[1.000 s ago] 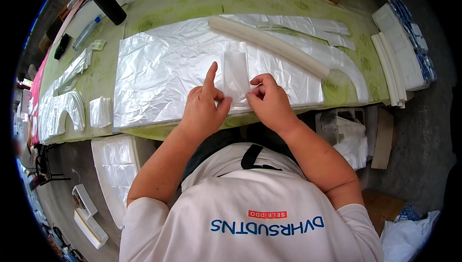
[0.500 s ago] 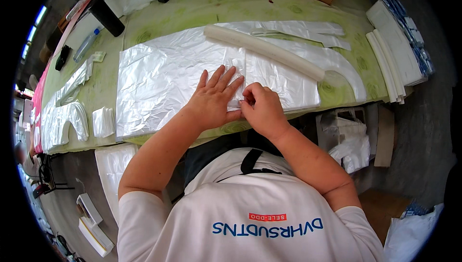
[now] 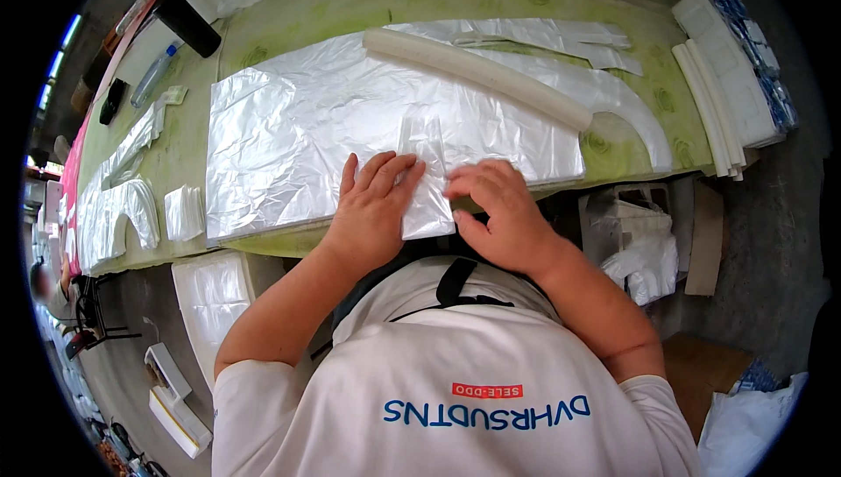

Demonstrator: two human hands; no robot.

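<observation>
A narrow folded piece of clear plastic film [image 3: 427, 205] lies in front of me, its near end reaching past the table's front edge. My left hand [image 3: 372, 210] rests flat on its left side, fingers stretched out. At its right edge is my right hand [image 3: 501, 214], slightly blurred, with thumb and curled fingers apart and nothing seen between them. Beneath lies a wide stack of shiny plastic sheets [image 3: 280, 144]. A long whitish tube [image 3: 477, 78] lies slantwise across the stack's far right part.
To the left are a small folded plastic stack [image 3: 184, 213], cut film pieces [image 3: 131, 205], a bottle [image 3: 156, 74] and a black cylinder [image 3: 187, 23]. White rolls [image 3: 708, 109] lie at the right table end. Below stands a bin [image 3: 638, 249] holding plastic scraps.
Both hands have come nearer to me, and the folded film now shows between them, over the front edge. My right hand has loosened from a closed pinch and moved slightly right.
</observation>
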